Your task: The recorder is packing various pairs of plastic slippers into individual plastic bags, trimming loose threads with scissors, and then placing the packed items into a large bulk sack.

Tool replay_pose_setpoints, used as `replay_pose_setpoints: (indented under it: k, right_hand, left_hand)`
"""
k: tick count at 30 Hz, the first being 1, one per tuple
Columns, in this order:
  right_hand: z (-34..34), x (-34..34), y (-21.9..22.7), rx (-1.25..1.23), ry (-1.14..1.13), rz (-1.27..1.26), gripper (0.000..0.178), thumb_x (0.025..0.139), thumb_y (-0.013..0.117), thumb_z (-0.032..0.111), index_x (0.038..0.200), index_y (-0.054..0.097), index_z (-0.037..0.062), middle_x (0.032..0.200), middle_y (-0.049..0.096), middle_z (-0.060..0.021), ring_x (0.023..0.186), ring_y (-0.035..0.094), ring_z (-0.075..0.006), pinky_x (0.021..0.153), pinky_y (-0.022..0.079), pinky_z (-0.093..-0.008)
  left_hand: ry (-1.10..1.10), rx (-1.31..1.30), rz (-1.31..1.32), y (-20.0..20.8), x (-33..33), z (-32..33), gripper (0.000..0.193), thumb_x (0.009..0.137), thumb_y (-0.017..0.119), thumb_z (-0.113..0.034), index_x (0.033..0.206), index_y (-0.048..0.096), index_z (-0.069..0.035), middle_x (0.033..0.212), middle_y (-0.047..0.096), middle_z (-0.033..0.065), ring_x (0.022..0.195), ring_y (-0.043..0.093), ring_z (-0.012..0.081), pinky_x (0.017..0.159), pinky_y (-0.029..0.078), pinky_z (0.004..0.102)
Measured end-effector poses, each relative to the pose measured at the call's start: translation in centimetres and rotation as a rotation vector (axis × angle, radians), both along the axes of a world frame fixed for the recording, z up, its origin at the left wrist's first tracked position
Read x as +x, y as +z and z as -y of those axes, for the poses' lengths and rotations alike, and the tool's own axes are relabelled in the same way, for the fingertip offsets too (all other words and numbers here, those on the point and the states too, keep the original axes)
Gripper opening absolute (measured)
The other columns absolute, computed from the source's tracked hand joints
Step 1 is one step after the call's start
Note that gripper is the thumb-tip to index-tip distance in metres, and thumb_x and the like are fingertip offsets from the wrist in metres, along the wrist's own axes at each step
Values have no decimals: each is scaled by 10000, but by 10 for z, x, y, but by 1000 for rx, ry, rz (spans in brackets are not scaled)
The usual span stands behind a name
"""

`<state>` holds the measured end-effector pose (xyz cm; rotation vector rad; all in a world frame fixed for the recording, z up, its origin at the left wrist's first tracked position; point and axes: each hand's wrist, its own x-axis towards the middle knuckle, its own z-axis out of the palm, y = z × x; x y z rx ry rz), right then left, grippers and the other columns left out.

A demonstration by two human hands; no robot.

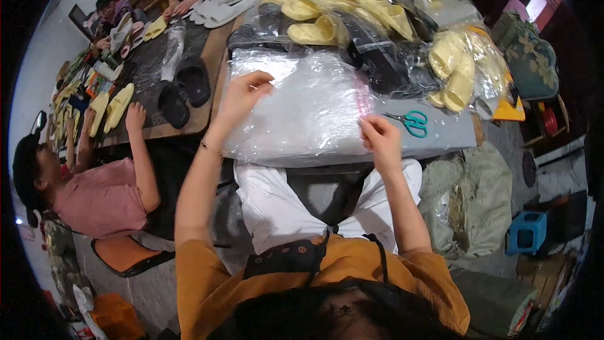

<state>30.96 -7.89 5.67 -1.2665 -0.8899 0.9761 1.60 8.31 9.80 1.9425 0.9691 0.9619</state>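
Observation:
Clear plastic bags [308, 104] lie flat in front of me on the table, with a pink strip along their right side. My right hand [382, 141] pinches the bag's edge near the lower end of that strip. Over the left part of the plastic, my left hand [247, 94] is closed, its fingers curled toward the thumb. Glare hides whether a thin film is between those fingertips. Just past my right hand lie scissors [415, 124] with green handles.
Bagged yellow slippers [313, 30] and black slippers [371, 50] are heaped across the table's far side. At the left table, a person in a pink shirt [104, 198] works beside black slippers [173, 106]. A large sack [478, 198] and a blue stool [526, 233] stand at right.

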Motion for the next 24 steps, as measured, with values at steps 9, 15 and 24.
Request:
replay_pose_setpoints:
  k: [9, 15, 24]
  right_hand:
    - [-23, -78, 23, 75, 294, -429, 134, 940, 674, 164, 894, 665, 38, 657, 503, 55, 544, 394, -23, 482, 285, -200]
    - [-2, -88, 17, 148, 284, -47, 134, 964, 640, 147, 920, 663, 21, 708, 592, 39, 642, 506, -14, 550, 377, -187]
    - [4, -93, 19, 343, 281, 212, 88, 965, 630, 86, 921, 626, 11, 763, 570, 52, 653, 469, -2, 558, 354, -172]
  left_hand:
    - [38, -152, 634, -3, 73, 125, 195, 881, 677, 64, 1072, 645, 34, 975, 666, 62, 903, 636, 106, 797, 521, 230]
    - [149, -115, 650, -12, 70, 150, 139, 884, 677, 68, 1017, 651, 42, 938, 671, 51, 846, 622, 92, 769, 514, 226]
    - [46, -502, 801, -25, 45, 148, 70, 937, 641, -15, 994, 649, 25, 930, 673, 79, 803, 639, 124, 728, 518, 231]
